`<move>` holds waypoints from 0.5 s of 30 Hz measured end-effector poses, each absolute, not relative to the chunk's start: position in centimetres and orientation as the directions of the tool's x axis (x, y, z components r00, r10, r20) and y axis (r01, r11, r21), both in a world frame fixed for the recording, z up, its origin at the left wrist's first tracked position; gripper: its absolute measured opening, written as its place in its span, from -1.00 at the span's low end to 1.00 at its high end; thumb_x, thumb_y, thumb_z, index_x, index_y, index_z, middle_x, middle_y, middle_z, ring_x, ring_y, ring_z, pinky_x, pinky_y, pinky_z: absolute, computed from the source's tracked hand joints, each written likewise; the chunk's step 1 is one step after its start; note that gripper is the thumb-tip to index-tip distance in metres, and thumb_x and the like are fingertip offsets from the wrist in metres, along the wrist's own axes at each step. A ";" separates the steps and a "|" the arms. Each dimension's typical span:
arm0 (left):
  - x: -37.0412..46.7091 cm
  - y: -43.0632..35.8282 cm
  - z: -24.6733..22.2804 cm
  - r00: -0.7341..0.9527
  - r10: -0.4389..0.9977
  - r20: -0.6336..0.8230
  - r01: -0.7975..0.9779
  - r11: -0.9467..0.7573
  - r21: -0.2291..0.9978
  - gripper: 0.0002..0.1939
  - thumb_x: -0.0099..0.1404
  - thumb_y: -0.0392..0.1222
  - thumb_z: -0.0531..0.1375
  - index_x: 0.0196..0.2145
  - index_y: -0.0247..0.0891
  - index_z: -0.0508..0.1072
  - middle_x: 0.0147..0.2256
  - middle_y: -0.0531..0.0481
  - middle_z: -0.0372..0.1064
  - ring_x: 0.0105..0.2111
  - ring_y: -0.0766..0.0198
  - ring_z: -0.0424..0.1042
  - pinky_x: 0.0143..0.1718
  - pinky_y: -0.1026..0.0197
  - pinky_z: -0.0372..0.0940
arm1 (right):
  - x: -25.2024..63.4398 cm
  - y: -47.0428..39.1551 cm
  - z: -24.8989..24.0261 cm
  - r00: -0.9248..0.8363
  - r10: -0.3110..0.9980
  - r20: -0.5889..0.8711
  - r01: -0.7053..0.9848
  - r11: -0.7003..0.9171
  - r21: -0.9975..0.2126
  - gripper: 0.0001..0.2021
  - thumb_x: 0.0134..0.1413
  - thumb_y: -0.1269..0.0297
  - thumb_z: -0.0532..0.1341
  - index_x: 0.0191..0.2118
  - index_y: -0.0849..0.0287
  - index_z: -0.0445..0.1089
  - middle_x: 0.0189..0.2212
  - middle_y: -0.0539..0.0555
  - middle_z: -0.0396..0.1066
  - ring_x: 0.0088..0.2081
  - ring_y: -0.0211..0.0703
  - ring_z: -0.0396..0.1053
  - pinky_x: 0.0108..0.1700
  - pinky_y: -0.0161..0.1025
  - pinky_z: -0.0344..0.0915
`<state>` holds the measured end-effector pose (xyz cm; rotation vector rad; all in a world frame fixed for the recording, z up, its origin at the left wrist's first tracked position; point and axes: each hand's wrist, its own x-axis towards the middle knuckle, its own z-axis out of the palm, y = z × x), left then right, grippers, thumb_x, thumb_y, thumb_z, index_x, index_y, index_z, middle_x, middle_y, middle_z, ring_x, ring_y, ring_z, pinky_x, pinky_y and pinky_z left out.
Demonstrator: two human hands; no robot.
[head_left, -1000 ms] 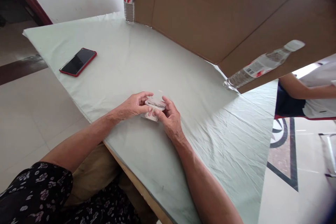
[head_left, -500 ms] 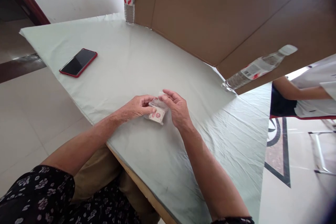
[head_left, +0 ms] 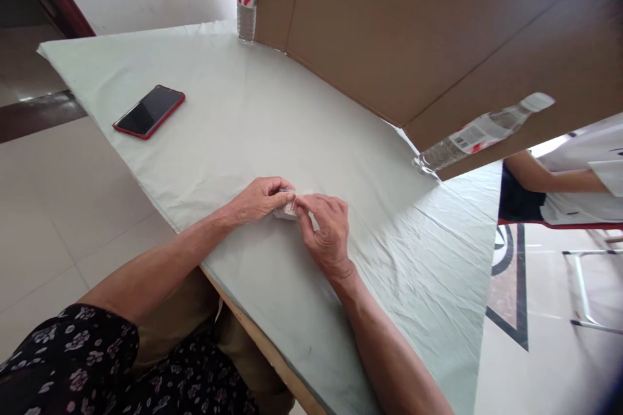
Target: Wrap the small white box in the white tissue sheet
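A small white box with red print (head_left: 289, 209), in clear plastic wrap, is between my two hands just above the cloth-covered table (head_left: 233, 136). My left hand (head_left: 260, 200) grips the box from the left, thumb on top and fingers behind. From the right, my right hand (head_left: 327, 227) pinches at the box's wrapped edge with thumb and forefinger, its other fingers curled. The fingertips of both hands nearly meet and cover much of the box.
A phone in a red case (head_left: 149, 111) lies at the left of the table. Tall brown cardboard (head_left: 389, 32) stands behind, with one water bottle (head_left: 246, 3) at its left and another (head_left: 479, 133) at its right. A person's forearm (head_left: 559, 178) shows far right.
My right hand has come down and inward, and its fingers have closed on the wrapped edge. The box is more covered and its printed face is less visible. The view has shifted slightly.
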<state>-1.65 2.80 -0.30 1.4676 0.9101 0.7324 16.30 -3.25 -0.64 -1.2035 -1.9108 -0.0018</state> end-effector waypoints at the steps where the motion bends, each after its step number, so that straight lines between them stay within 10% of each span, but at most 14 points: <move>1: -1.6 2.8 -0.4 0.488 0.870 -0.066 0.138 -0.002 0.990 -0.65 0.27 0.07 0.22 -0.21 -0.30 0.54 -0.32 -0.02 0.51 -0.32 0.28 0.43 -0.27 0.24 0.30 | 16.4 -3.5 -0.7 -0.183 0.727 0.662 0.736 0.548 -0.398 -0.82 0.26 0.41 0.20 -0.14 0.02 0.51 -0.26 0.03 0.64 -0.14 -0.08 0.56 0.01 -0.04 0.32; 7: -1.5 2.7 0.0 0.458 0.885 -0.081 0.215 -0.022 0.976 -0.63 0.27 0.06 0.20 -0.16 -0.30 0.55 -0.30 -0.03 0.53 -0.33 0.27 0.44 -0.31 0.25 0.28 | 18.6 -3.0 -1.3 0.063 0.857 0.512 0.537 0.403 -0.741 -0.69 0.25 0.15 0.25 0.08 -0.04 0.41 -0.05 0.09 0.57 0.06 0.01 0.48 0.11 0.07 0.37; 11: -1.5 2.5 0.5 0.446 0.892 -0.076 0.237 -0.036 0.971 -0.65 0.26 0.00 0.19 -0.14 -0.31 0.55 -0.30 -0.03 0.53 -0.34 0.28 0.43 -0.33 0.25 0.28 | 20.0 -1.6 -2.5 -0.089 0.958 0.273 0.448 0.283 -0.848 -0.15 0.01 -0.12 0.39 0.37 -0.09 0.11 0.38 0.17 0.18 0.36 0.17 0.18 0.28 0.19 0.24; 15: -1.5 2.4 0.5 0.433 0.900 -0.055 0.255 -0.064 0.965 -0.68 0.25 -0.04 0.19 -0.15 -0.31 0.54 -0.29 -0.03 0.54 -0.34 0.28 0.44 -0.31 0.24 0.29 | 19.9 -1.1 -3.1 -0.226 0.960 0.167 0.460 0.257 -0.850 -0.01 -0.09 -0.10 0.46 0.42 -0.08 0.03 0.35 0.20 0.20 0.36 0.20 0.17 0.36 0.24 0.09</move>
